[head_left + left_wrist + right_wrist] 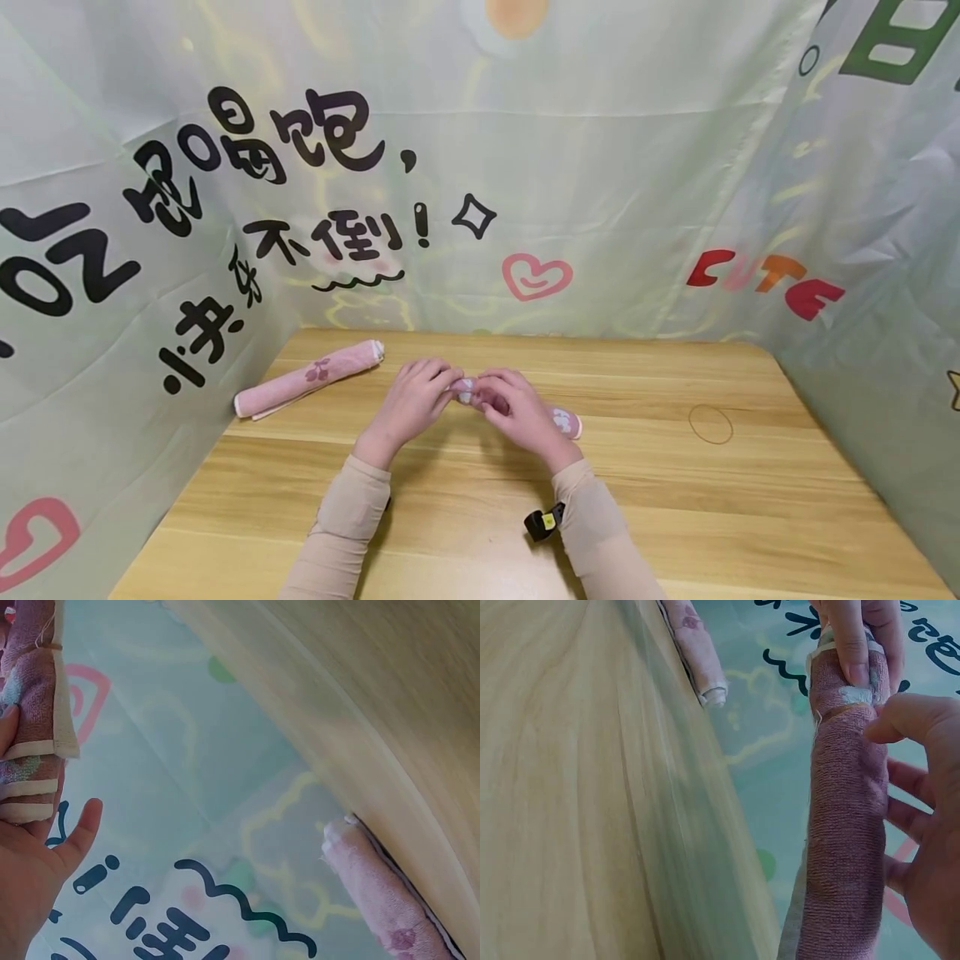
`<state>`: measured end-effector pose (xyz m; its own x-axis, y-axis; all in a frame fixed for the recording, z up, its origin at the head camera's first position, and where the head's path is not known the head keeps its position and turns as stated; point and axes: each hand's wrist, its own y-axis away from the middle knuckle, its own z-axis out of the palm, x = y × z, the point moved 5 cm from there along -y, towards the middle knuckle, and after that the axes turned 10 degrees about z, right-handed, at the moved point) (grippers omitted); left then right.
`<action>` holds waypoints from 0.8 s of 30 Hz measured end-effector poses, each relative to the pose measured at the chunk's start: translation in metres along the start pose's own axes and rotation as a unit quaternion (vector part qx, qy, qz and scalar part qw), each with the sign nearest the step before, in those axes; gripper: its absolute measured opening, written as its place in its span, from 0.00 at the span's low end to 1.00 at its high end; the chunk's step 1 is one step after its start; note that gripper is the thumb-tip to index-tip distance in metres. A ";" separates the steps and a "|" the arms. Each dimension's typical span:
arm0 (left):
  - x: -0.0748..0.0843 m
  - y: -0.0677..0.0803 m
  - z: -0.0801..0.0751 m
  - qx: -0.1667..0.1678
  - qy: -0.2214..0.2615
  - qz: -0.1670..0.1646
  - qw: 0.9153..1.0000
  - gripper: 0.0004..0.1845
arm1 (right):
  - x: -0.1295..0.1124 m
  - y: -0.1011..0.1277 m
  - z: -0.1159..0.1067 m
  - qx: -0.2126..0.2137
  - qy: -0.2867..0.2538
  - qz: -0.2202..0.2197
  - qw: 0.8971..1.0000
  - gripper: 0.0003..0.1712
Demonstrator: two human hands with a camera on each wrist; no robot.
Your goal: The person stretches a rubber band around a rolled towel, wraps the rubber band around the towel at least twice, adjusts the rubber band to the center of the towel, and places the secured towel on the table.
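Note:
A mauve rolled towel (844,832) with pale patterned ends is held between both hands above the table. Near its left end, a thin tan rubber band (847,709) goes around the roll. My left hand (408,404) grips that end, with its fingers over the top. My right hand (525,417) holds the roll just beside the band; one bent digit touches the towel at the band, and other fingers reach behind it. Beyond the right hand, the roll's far end (567,422) shows. The palms hide part of the roll in the head view.
A pink rolled towel (315,377) with a leaf motif lies at the table's back left. Another rubber band (711,424) lies flat on the right of the wooden table (465,517). Printed cloth (622,183) surrounds the table's back and sides.

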<state>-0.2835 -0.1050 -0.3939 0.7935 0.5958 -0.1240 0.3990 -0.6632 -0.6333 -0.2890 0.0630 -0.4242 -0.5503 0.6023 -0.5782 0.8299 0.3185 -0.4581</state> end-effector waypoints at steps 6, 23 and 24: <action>0.001 0.000 -0.002 -0.004 -0.015 0.013 1.000 0.08 | -0.006 0.000 0.005 0.000 0.083 -0.016 0.996 0.10; -0.005 0.000 -0.007 0.008 -0.008 -0.004 1.000 0.10 | -0.002 0.002 0.004 0.007 0.073 -0.019 0.997 0.14; -0.005 0.000 -0.007 0.009 -0.006 -0.005 1.000 0.09 | -0.002 0.002 0.004 0.010 0.061 -0.020 0.998 0.16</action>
<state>-0.2839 -0.1113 -0.3879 0.7833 0.6085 -0.1267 0.3987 -0.6483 -0.6487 -0.2860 0.0597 -0.4264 -0.5661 0.6745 -0.4739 0.8054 0.3300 -0.4923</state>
